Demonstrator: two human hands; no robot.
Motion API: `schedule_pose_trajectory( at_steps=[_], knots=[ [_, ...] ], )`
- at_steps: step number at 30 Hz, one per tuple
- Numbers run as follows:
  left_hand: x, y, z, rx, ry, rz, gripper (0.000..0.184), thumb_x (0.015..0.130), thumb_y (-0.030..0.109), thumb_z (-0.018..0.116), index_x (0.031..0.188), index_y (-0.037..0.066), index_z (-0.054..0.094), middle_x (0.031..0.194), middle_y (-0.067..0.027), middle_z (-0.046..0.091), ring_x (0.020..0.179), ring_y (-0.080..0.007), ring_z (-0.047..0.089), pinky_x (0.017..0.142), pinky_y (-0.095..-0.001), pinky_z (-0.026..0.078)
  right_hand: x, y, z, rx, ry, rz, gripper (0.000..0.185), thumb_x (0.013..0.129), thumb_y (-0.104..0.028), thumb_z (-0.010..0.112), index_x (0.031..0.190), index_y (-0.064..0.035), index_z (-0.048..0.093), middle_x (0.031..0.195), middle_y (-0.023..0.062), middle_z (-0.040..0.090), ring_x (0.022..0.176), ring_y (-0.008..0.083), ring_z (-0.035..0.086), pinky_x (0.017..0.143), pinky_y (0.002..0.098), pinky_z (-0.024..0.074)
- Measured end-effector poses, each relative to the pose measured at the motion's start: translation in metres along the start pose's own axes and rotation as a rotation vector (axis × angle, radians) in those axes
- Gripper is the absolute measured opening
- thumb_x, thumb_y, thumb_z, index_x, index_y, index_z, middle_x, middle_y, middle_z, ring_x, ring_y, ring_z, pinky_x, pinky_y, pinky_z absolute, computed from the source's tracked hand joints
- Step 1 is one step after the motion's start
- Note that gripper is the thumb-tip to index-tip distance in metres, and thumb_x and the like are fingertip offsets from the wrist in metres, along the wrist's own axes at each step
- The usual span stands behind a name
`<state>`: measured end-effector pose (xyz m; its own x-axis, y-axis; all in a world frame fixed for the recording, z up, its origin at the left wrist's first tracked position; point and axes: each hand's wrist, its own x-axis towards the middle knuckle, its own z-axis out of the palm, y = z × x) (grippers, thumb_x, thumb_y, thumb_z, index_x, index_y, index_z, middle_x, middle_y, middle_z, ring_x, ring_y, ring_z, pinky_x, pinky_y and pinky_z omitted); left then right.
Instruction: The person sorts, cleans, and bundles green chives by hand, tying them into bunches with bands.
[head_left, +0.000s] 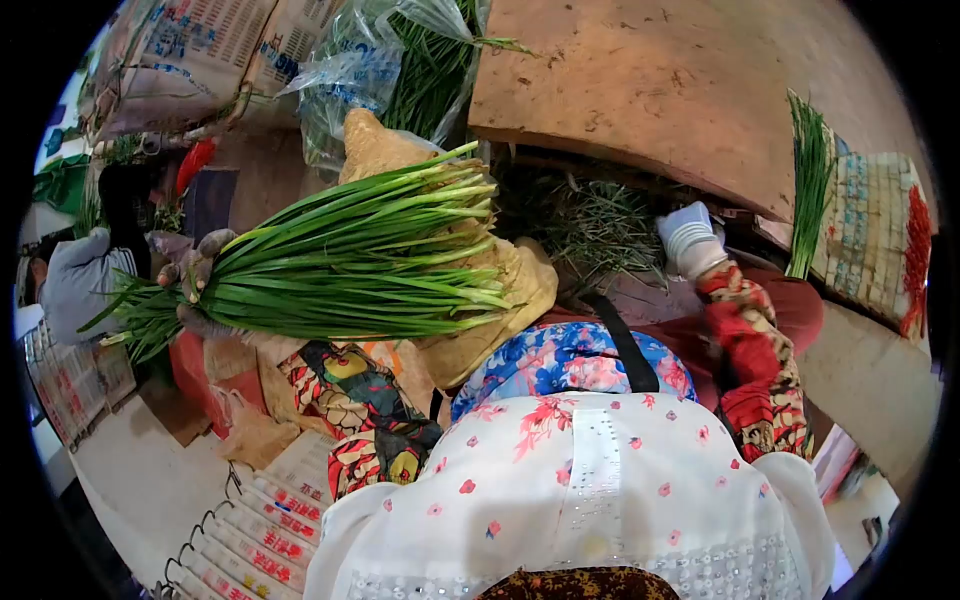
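My left hand (203, 272), in a dirty greyish glove, is closed around the leafy end of a big bunch of garlic chives (360, 255). The pale cut ends fan out to the right, over a tan cloth (520, 285) by my lap. My right hand (688, 232) wears a white glove and is down beside the edge of the brown board, next to a heap of loose green trimmings (605, 230). Its fingers are turned away from view, so I cannot see whether it holds anything.
A wide brown board (630, 80) lies ahead. Smaller chives (808, 185) rest at the right near a bundle of printed strips (868, 225) with red ends. A clear plastic bag (350, 75) of greens stands at upper left. Another person (85, 280) is at far left. More printed strips (255, 530) lie lower left.
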<state>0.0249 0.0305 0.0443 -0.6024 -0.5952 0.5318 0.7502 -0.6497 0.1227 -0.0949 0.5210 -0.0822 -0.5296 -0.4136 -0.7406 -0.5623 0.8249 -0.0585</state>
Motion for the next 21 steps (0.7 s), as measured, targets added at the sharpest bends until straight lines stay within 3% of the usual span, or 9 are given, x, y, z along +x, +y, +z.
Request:
schedule_pose_trajectory(
  at_steps=[1, 5, 8, 9, 10, 13, 15, 18, 21],
  knots=[
    [0.004, 0.001, 0.005, 0.030, -0.053, -0.150, 0.035, 0.089, 0.027, 0.053, 0.119, 0.009, 0.048, 0.089, 0.0023, 0.060, 0.087, -0.0165, 0.057, 0.095, -0.0415, 0.039, 0.009, 0.005, 0.006, -0.157, -0.145, 0.118, 0.045, 0.077, -0.028, 0.065, 0.116, -0.0061, 0.058, 0.094, 0.0190, 0.064, 0.085, 0.0402, 0.061, 0.075, 0.0452, 0.0496],
    [0.031, -0.032, 0.048, 0.176, -0.317, -0.447, 0.039, 0.085, 0.023, 0.058, 0.122, 0.014, 0.049, 0.091, -0.0014, 0.055, 0.102, -0.0207, 0.046, 0.100, -0.0429, 0.036, -0.045, -0.091, -0.093, 0.530, 0.781, -0.523, 0.095, 0.062, -0.030, 0.077, 0.140, -0.0027, 0.030, 0.132, 0.0216, 0.045, 0.118, 0.0341, 0.049, 0.097, 0.0386, 0.0414],
    [0.046, -0.066, 0.105, 0.552, -0.216, -0.773, 0.037, 0.087, 0.028, 0.054, 0.119, 0.009, 0.051, 0.104, -0.0045, 0.056, 0.102, -0.0250, 0.051, 0.100, -0.0430, 0.039, -0.085, -0.140, -0.158, 0.872, 0.889, -0.854, 0.117, 0.055, -0.034, 0.083, 0.142, 0.0046, 0.017, 0.139, 0.0239, 0.036, 0.128, 0.0318, 0.039, 0.105, 0.0365, 0.0333],
    [0.039, -0.090, 0.116, 0.817, -0.212, -0.602, 0.038, 0.087, 0.025, 0.055, 0.121, 0.007, 0.051, 0.110, -0.0071, 0.056, 0.105, -0.0261, 0.052, 0.099, -0.0417, 0.040, -0.080, -0.151, -0.167, 0.816, 1.075, -0.892, 0.118, 0.055, -0.036, 0.084, 0.143, 0.0038, 0.016, 0.135, 0.0238, 0.040, 0.124, 0.0306, 0.044, 0.102, 0.0364, 0.0368],
    [0.031, -0.116, 0.125, 1.069, -0.207, -0.417, 0.040, 0.087, 0.022, 0.056, 0.123, 0.005, 0.052, 0.116, -0.0097, 0.057, 0.107, -0.0273, 0.052, 0.098, -0.0404, 0.041, -0.080, -0.159, -0.176, 0.865, 1.060, -0.849, 0.115, 0.055, -0.035, 0.084, 0.142, 0.0017, 0.019, 0.129, 0.0229, 0.046, 0.116, 0.0289, 0.050, 0.097, 0.0357, 0.0408],
    [0.020, -0.161, 0.150, 1.199, -0.291, -0.415, 0.038, 0.088, 0.014, 0.053, 0.124, 0.000, 0.052, 0.119, -0.0124, 0.057, 0.110, -0.0268, 0.055, 0.098, -0.0367, 0.042, -0.078, -0.142, -0.201, 1.093, 0.906, -0.839, 0.094, 0.059, -0.027, 0.085, 0.136, -0.0038, 0.035, 0.109, 0.0173, 0.062, 0.093, 0.0230, 0.063, 0.084, 0.0325, 0.0502],
    [0.020, -0.172, 0.155, 1.251, -0.335, -0.420, 0.038, 0.089, 0.010, 0.052, 0.125, -0.002, 0.052, 0.120, -0.0138, 0.057, 0.111, -0.0265, 0.056, 0.099, -0.0349, 0.042, -0.070, -0.109, -0.213, 0.935, 0.852, -0.952, 0.057, 0.067, -0.020, 0.082, 0.114, -0.0012, 0.056, 0.098, 0.0110, 0.067, 0.089, 0.0186, 0.064, 0.080, 0.0308, 0.0518],
    [0.069, -0.133, 0.140, 0.972, -0.510, -0.818, 0.047, 0.088, 0.023, 0.057, 0.127, -0.002, 0.047, 0.121, -0.0192, 0.056, 0.108, -0.0298, 0.058, 0.091, -0.0441, 0.048, -0.071, -0.080, -0.230, 0.939, 0.305, -1.251, 0.052, 0.070, -0.015, 0.080, 0.115, -0.0014, 0.059, 0.104, 0.0075, 0.067, 0.091, 0.0148, 0.061, 0.082, 0.0320, 0.0502],
    [0.049, -0.148, 0.139, 0.521, -0.323, -0.885, 0.050, 0.087, 0.025, 0.057, 0.127, -0.002, 0.045, 0.111, -0.0197, 0.058, 0.103, -0.0303, 0.059, 0.092, -0.0491, 0.047, -0.061, -0.082, -0.241, 0.929, -0.086, -1.288, 0.051, 0.074, -0.017, 0.078, 0.117, -0.0006, 0.058, 0.105, 0.0081, 0.066, 0.092, 0.0164, 0.062, 0.083, 0.0305, 0.0511]
  ],
)
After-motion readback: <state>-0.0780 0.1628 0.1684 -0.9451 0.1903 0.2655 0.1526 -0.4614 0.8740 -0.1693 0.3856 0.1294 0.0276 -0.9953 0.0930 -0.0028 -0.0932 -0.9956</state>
